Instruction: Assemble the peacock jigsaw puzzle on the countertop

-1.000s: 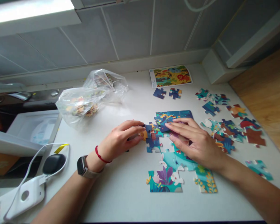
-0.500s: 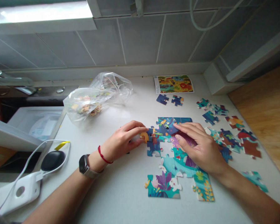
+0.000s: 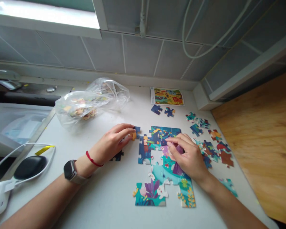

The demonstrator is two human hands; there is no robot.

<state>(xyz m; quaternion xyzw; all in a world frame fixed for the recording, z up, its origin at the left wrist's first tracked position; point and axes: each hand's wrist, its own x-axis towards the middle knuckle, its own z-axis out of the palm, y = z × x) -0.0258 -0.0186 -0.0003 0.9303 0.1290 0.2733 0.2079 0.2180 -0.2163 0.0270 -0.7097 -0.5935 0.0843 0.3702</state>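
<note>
My left hand (image 3: pixel 115 138), with a red string bracelet and a watch on its wrist, pinches a blue and orange jigsaw piece (image 3: pixel 134 133) left of the partly joined jigsaw puzzle (image 3: pixel 165 171). A dark puzzle piece (image 3: pixel 119 156) lies partly hidden beneath that hand. My right hand (image 3: pixel 187 154) is over the puzzle's right side, thumb and forefinger closed at the edge of a dark blue puzzle piece (image 3: pixel 159 140) in the upper part. That piece looks flat among its neighbours. The right hand covers some of the purple area.
Loose puzzle pieces (image 3: pixel 208 149) are scattered on the right, and two blue pieces (image 3: pixel 156 109) lie below the picture card (image 3: pixel 169 96). A clear plastic bag (image 3: pixel 83 103) with pieces sits back left. A power strip (image 3: pixel 1 197) and black round object (image 3: pixel 30 167) are at left.
The piece under my right fingers has gone from tilted to flat in the upper puzzle. My left hand, with its piece, has moved a little away from the puzzle. The view has shifted right.
</note>
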